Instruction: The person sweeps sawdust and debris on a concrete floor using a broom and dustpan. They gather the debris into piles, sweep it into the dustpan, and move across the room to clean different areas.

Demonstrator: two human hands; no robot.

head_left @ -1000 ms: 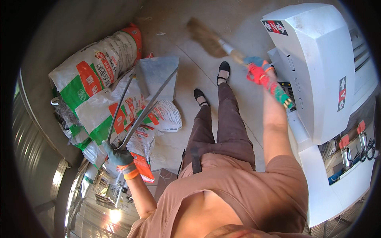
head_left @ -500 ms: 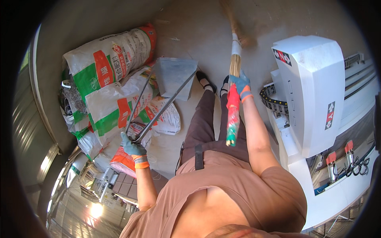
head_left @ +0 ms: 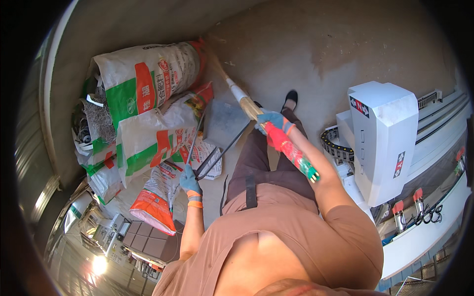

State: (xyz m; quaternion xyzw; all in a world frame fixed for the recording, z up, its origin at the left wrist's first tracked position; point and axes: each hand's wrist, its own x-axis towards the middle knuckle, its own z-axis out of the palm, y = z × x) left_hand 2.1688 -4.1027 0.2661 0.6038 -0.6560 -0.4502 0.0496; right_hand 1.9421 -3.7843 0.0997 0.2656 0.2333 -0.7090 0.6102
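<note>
My left hand, in a blue and orange work glove, is closed round the end of a dustpan's long dark metal handle. The grey metal dustpan hangs low beside the sacks, its pan partly behind the handle bars. My gloved right hand grips a straw broom partway down its stick, just below the white-bound section. Red and green wrapping covers the stick's end, which lies along my forearm. The broom slants to the upper left, and its blurred bristles are near the far end of the sacks.
Several white, green and red woven sacks lie at the left, some with metal shavings at their mouths. A white machine with a black cable chain stands at the right. Dark patches mark the concrete floor.
The broom has swung from nearly upright to a slant, its bristles moving left toward the sacks. My right hand moved left and slightly down. One foot has shifted to the right.
</note>
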